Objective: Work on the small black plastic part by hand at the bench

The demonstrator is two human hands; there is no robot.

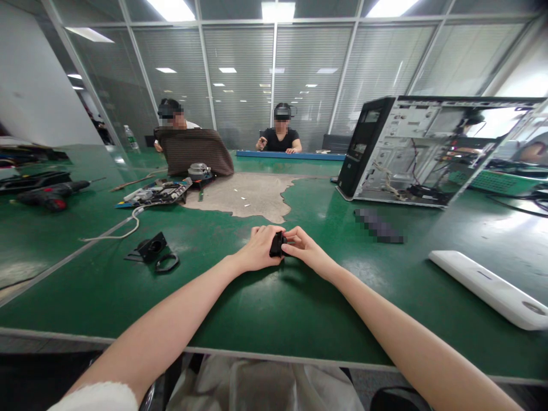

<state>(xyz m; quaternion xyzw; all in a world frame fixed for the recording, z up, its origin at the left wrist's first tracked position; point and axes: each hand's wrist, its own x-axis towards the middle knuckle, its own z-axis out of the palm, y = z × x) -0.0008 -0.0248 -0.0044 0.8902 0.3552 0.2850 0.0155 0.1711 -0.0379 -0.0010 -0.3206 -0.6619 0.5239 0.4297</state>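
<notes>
A small black part [277,245] is held between both of my hands above the green table [265,308]. My left hand [258,249] wraps its fingers around the part's left side. From the right, my right hand [305,246] pinches the same part with its fingertips. Most of the part is hidden by my fingers, so I cannot make out its shape.
An open computer case [423,148] lies at the back right, a white panel [492,288] at the right. Black fan parts [152,251] and a circuit board [158,193] lie to the left, with a power drill [51,195] farther left. Two people sit across the table.
</notes>
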